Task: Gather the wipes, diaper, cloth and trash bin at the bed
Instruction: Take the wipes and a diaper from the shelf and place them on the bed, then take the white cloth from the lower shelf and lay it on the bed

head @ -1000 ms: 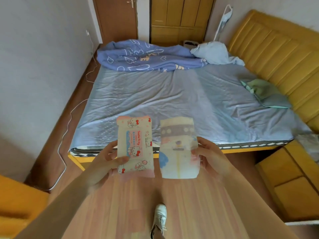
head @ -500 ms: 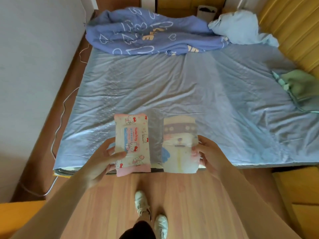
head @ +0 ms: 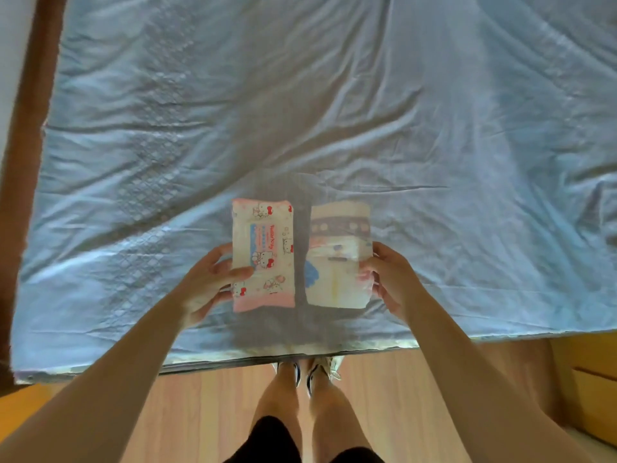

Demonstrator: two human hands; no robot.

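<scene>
Both hands are holding something over the near part of the bed. Left hand (head: pixel 208 285) grips the pack of wipes (head: pixel 263 254) by its left long edge — the thumb lies across the printed front near the lower half, while the other fingers curl behind the pack and are mostly hidden. Its wrapper is white with pink ends, cartoon cat figures and a blue label panel in the middle, and it stands lengthwise away from the person.

Just beside it on the right, with a narrow gap between the two, the right hand (head: pixel 390 277) holds a folded diaper (head: pixel 339 255) by its right edge — the thumb presses on the front face and the fingers wrap round the back. A dark patterned band crosses the diaper near its far end, a blue patch shows at its lower left, and its surface is somewhat blurred.

Both items are over the light blue bedsheet (head: pixel 334 111), close to the mattress's near edge (head: pixel 233 357); whether they touch the sheet or hover just above it I cannot tell, though a shadow lies beneath them.

Below, the person's legs and white shoes (head: pixel 309 370) stand against the bed on a wooden floor (head: pixel 207 412). A yellow wooden piece of furniture (head: pixel 591 389) shows at the lower right.
</scene>
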